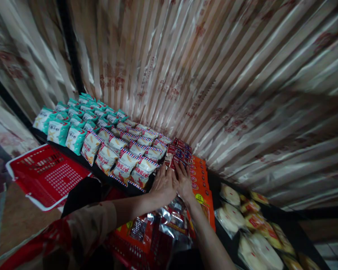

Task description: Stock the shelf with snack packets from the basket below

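Side by side, my left hand [163, 184] and my right hand [184, 182] reach onto a row of dark red snack packets [178, 150] on the black shelf. Their fingers are stretched forward and lie on the nearest packets; nothing shows gripped in them, though parts of the palms are hidden. White snack bags with striped edges [124, 165] stand in rows to the left. Orange packets [199, 176] lie overlapped on the right. Below my wrists are shiny silver and red packets [174, 215] and an orange packet [141, 228] in a red basket.
Teal and white bags [76, 138] fill the shelf's left end. A red basket with white handles [64, 172] sits on the floor at left. On the right lie wrapped pale round cakes [233, 217] and yellow packets [256, 221]. A pleated curtain [169, 75] hangs behind.
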Demonstrator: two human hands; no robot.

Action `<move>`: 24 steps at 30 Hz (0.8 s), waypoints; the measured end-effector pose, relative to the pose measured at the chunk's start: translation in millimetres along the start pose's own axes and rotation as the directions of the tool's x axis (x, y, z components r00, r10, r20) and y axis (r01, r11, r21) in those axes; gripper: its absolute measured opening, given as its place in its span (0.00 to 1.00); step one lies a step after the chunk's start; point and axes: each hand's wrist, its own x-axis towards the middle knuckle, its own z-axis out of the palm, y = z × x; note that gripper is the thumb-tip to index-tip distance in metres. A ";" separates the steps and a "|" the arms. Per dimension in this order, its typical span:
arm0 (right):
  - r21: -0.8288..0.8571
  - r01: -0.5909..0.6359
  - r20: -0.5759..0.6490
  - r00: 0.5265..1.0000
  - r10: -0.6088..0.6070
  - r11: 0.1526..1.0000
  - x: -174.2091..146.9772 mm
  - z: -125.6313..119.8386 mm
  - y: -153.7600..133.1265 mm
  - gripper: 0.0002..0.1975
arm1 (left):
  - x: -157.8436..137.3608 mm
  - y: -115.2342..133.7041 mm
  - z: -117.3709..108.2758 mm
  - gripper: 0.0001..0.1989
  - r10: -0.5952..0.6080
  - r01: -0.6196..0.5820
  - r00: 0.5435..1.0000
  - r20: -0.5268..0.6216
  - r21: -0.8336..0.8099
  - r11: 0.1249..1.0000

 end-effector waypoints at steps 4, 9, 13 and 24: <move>0.115 -0.130 -0.071 0.988 0.138 0.985 -1.2 6.2 0.4 0.25 | 24.7 8.7 3.2 0.28 -0.113 0.112 0.993 -0.042 -0.013 0.994; 0.196 -0.408 -0.178 0.880 0.441 0.892 -4.4 5.2 4.9 0.35 | 38.9 15.8 4.8 0.29 -0.198 0.198 0.980 -0.003 -0.055 0.979; 0.395 -0.564 -0.036 0.779 0.626 0.725 -1.9 -2.8 14.8 0.43 | 44.4 13.3 8.9 0.31 -0.167 0.164 0.985 -0.040 -0.064 0.984; 0.609 -0.543 0.090 0.772 0.629 0.579 -0.6 -10.7 5.3 0.45 | 48.4 1.6 26.2 0.31 -0.039 0.036 0.997 -0.072 -0.043 0.998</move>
